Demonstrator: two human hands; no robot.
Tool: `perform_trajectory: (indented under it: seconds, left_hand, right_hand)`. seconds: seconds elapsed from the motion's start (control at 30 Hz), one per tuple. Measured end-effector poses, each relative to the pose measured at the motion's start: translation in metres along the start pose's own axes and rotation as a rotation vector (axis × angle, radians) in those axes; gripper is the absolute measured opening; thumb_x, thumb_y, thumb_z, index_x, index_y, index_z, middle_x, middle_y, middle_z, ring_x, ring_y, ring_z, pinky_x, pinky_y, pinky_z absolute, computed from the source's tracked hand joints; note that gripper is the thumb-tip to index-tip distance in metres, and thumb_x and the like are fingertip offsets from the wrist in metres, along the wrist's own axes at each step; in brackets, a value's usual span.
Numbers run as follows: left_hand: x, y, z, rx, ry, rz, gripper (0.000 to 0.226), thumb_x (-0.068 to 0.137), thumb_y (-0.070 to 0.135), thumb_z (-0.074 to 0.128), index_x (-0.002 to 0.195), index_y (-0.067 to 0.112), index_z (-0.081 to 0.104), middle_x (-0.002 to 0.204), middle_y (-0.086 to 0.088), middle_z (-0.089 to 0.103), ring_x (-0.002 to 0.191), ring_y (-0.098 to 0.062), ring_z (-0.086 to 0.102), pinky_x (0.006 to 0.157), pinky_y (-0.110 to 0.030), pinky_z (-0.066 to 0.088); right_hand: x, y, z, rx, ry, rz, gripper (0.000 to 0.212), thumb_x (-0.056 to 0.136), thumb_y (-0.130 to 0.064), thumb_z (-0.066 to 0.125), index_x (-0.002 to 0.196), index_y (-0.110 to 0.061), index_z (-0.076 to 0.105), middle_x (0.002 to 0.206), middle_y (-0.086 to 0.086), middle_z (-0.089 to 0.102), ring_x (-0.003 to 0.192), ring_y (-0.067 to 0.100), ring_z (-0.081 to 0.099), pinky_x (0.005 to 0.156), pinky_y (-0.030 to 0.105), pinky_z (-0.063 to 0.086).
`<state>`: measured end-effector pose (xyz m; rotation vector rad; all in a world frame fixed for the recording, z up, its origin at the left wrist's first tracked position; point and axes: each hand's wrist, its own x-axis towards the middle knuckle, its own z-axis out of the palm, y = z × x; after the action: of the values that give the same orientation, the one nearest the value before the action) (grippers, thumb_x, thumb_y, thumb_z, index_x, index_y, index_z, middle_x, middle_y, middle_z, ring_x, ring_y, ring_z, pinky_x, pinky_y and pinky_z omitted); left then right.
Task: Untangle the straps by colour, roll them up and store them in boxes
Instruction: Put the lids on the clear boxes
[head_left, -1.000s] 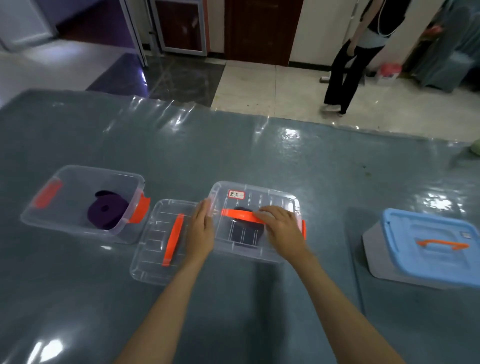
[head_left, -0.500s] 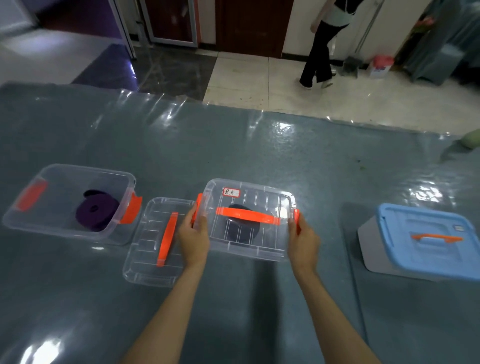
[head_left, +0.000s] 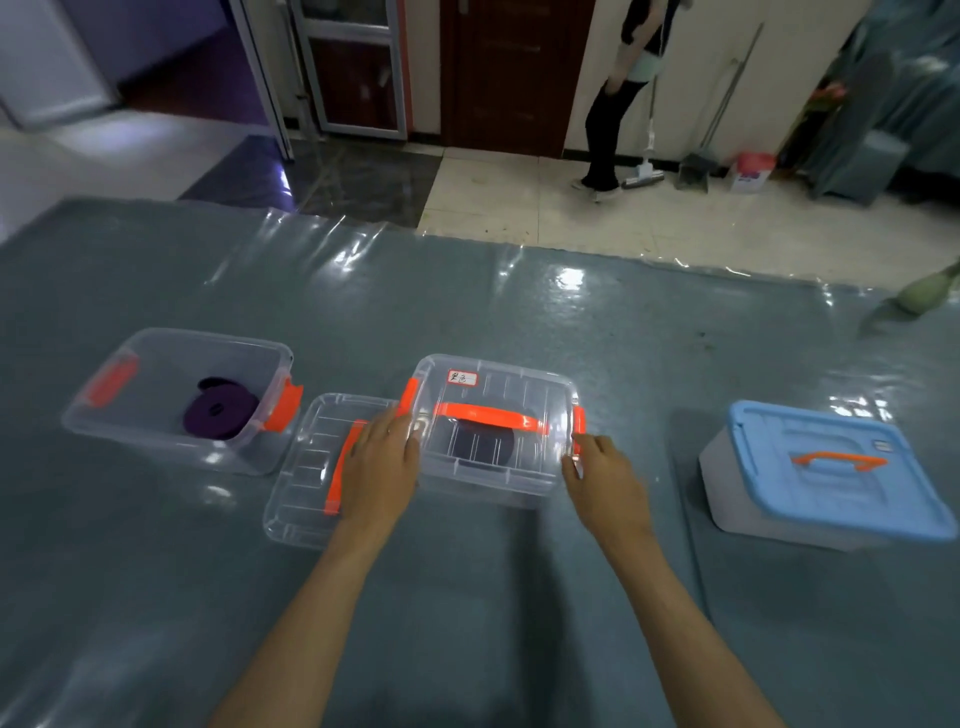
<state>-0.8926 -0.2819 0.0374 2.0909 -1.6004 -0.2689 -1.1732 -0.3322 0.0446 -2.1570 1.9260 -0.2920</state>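
A clear box (head_left: 493, 483) with its lid on, an orange handle and a white label stands in the middle of the table. A dark rolled strap (head_left: 483, 447) shows through it. My left hand (head_left: 382, 462) rests with straight fingers against the box's left end by the orange latch (head_left: 409, 397). My right hand (head_left: 602, 473) touches the right end at the other latch (head_left: 578, 421). To the left, an open clear box (head_left: 156, 447) holds a rolled purple strap (head_left: 221, 415).
A loose clear lid (head_left: 306, 499) with an orange handle lies between the two clear boxes, partly under my left hand. A grey box with a blue lid (head_left: 826, 467) stands at the right. A person (head_left: 618, 104) stands on the floor beyond the table.
Both hands left the top of the middle box's lid and moved down to its two ends by the orange latches. The person in the background walked farther away.
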Motion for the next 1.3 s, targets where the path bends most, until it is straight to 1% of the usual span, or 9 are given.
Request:
perform_trajectory:
  seconds: [0.1,0.27,0.67,0.9,0.97,1.03,1.13,1.2,1.3]
  left_hand:
    - [-0.039,0.006,-0.018,0.074,-0.016,0.082,0.029,0.101,0.007,0.062,0.129,0.005,0.070,0.136,-0.010,0.068,0.136,-0.037,0.058,0.113,-0.054,0.046]
    - [-0.101,0.001,-0.040,0.224,-0.183,0.068,0.030,0.091,0.005,0.070,0.121,0.007,0.071,0.126,-0.009,0.067,0.116,-0.035,0.064,0.087,-0.046,0.053]
    - [-0.124,-0.080,-0.086,0.268,-0.207,-0.051,0.043,0.088,-0.001,0.068,0.131,0.007,0.072,0.135,-0.016,0.066,0.127,-0.039,0.062,0.102,-0.050,0.049]
    - [-0.061,-0.188,-0.118,0.227,-0.158,0.044,0.040,0.082,-0.001,0.077,0.122,0.000,0.073,0.126,-0.022,0.069,0.120,-0.043,0.065,0.096,-0.054,0.051]
    - [-0.041,-0.218,-0.128,0.181,-0.139,0.054,0.041,0.084,-0.002,0.076,0.125,-0.002,0.071,0.132,-0.026,0.066,0.125,-0.044,0.064,0.100,-0.055,0.050]
    - [-0.025,-0.247,-0.142,0.196,-0.152,0.052,0.053,0.094,0.005,0.068,0.147,0.002,0.059,0.156,-0.023,0.051,0.146,-0.039,0.049,0.117,-0.054,0.039]
    - [-0.003,-0.292,-0.155,0.277,-0.199,0.058,0.076,0.104,0.019,0.056,0.170,0.018,0.018,0.177,-0.014,0.011,0.165,-0.029,0.011,0.132,-0.048,0.014]
    - [0.007,-0.317,-0.159,0.358,-0.282,0.071,0.091,0.103,0.023,0.056,0.169,0.029,-0.007,0.178,-0.011,-0.010,0.165,-0.028,-0.008,0.133,-0.052,0.004]
    - [0.011,-0.339,-0.157,0.360,-0.351,0.094,0.105,0.099,0.017,0.059,0.164,0.039,-0.021,0.176,-0.006,-0.021,0.164,-0.029,-0.017,0.132,-0.055,-0.001]
  right_hand:
    - [-0.044,-0.002,-0.008,0.032,0.038,-0.090,0.030,0.103,-0.023,0.063,0.130,-0.013,0.070,0.131,0.009,0.068,0.112,0.034,0.067,0.089,0.046,0.057]
    - [-0.101,-0.014,-0.004,0.005,-0.110,-0.149,0.027,0.104,-0.026,0.057,0.126,-0.017,0.070,0.128,0.003,0.069,0.112,0.030,0.065,0.091,0.043,0.053]
    - [-0.127,-0.112,0.045,-0.084,-0.196,-0.247,0.032,0.109,-0.026,0.040,0.128,-0.023,0.066,0.128,-0.002,0.066,0.114,0.022,0.064,0.090,0.036,0.051]
    - [-0.100,-0.206,0.106,-0.026,-0.243,-0.137,0.028,0.107,-0.024,0.047,0.122,-0.017,0.069,0.122,0.003,0.068,0.109,0.029,0.066,0.089,0.040,0.054]
    - [-0.091,-0.231,0.124,0.010,-0.273,-0.076,0.027,0.106,-0.023,0.052,0.125,-0.017,0.069,0.124,0.005,0.068,0.112,0.032,0.067,0.090,0.042,0.055]
    - [-0.083,-0.255,0.138,0.035,-0.318,-0.030,0.031,0.104,-0.020,0.056,0.132,-0.016,0.068,0.131,0.007,0.068,0.117,0.034,0.066,0.093,0.041,0.055]
    - [-0.066,-0.290,0.156,0.106,-0.345,0.040,0.038,0.102,-0.017,0.060,0.140,-0.015,0.064,0.139,0.011,0.065,0.123,0.034,0.065,0.102,0.041,0.052]
    - [-0.053,-0.309,0.168,0.179,-0.344,0.110,0.042,0.101,-0.012,0.061,0.143,-0.012,0.062,0.141,0.017,0.062,0.122,0.037,0.065,0.104,0.043,0.051]
    - [-0.032,-0.333,0.185,0.283,-0.311,0.268,0.043,0.102,-0.006,0.058,0.145,-0.005,0.059,0.139,0.024,0.063,0.122,0.040,0.065,0.105,0.043,0.050]
